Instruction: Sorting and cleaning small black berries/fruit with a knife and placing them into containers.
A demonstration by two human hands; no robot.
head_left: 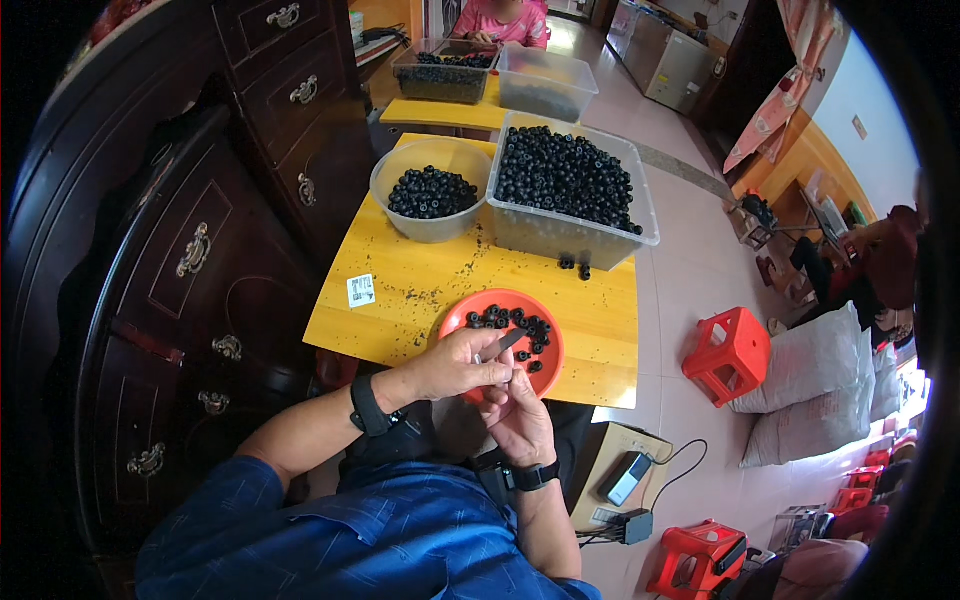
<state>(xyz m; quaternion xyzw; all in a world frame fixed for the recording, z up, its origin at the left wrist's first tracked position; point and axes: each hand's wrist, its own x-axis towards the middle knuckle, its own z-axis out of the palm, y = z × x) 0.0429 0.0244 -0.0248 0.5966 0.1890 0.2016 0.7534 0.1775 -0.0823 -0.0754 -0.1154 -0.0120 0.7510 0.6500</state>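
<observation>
My left hand (450,368) is closed round a dark, flat, knife-like tool (503,345) whose tip points away to the right. Just below it, my right hand (522,424) has thumb and fingers pinched together close to the left fingertips. Whatever sits between those right fingers is too small or hidden to name. Both hands hover over the near edge of a red round dish (556,362). Small black ring-shaped parts (540,328), several of them, lie in the dish beyond my fingers.
On the yellow table (400,290) stand a round tub (385,190) and a large clear bin (560,245), both holding black parts. A few parts, black crumbs and a white label (360,290) lie on the tabletop. Opposite sits a person in pink (515,28). A red stool (728,355) stands right.
</observation>
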